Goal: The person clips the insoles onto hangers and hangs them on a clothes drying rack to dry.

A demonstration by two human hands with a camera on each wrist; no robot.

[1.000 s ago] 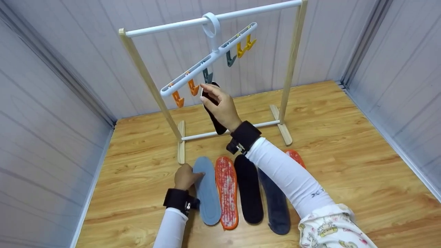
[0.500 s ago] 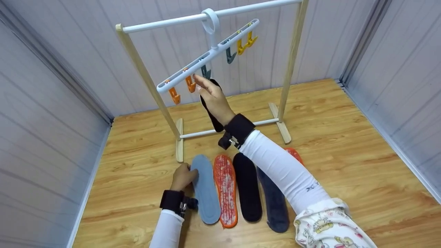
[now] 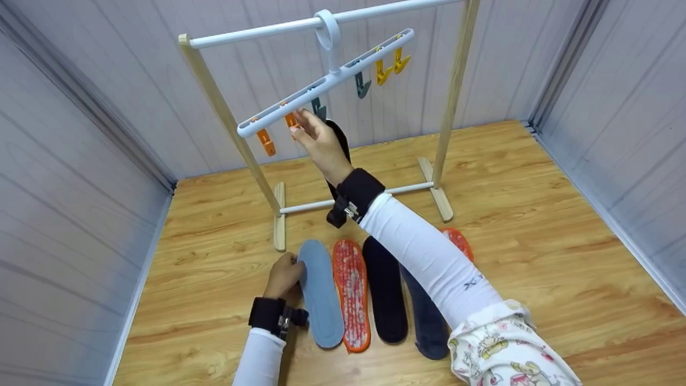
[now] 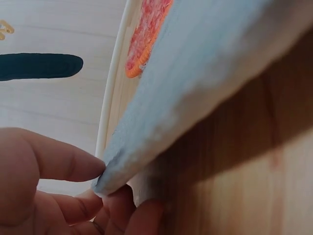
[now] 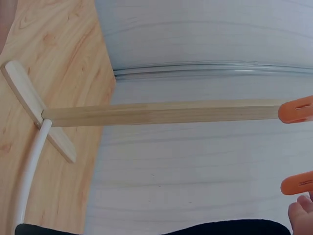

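The right hand (image 3: pixel 320 143) is raised to the white plastic clip hanger (image 3: pixel 327 82), which hangs by its ring from the white top rail of the wood-and-white drying rack (image 3: pixel 454 102). Its fingers (image 3: pixel 301 122) touch the second orange clip (image 3: pixel 292 119) from the near end; how far they close on it cannot be told. The black fabric insole (image 3: pixel 339 140) hangs upright from the dark teal clip (image 3: pixel 319 109), directly behind this hand. In the right wrist view, two orange clip ends (image 5: pixel 296 109) and a fingertip (image 5: pixel 299 217) appear at the right edge, with the black insole (image 5: pixel 230 228) along the bottom edge.

The left hand (image 3: pixel 284 275) sits low on the wooden floor (image 3: pixel 536 214), its fingers curled round the toe end of the light blue felt insole (image 3: pixel 320 292) — the left wrist view shows thumb and fingers (image 4: pixel 58 164) pinching that edge (image 4: pixel 195 93), lifted off the floor.

Beside the blue insole, in one row, lie:
- an orange patterned insole (image 3: pixel 351 293), just beside it;
- a black insole (image 3: pixel 385 289);
- a dark grey insole (image 3: pixel 429 316), partly under the right sleeve;
- another orange insole (image 3: pixel 458 242), mostly hidden by the sleeve.

Grey panelled walls (image 3: pixel 80 134) enclose the floor — both wrists carry black straps.
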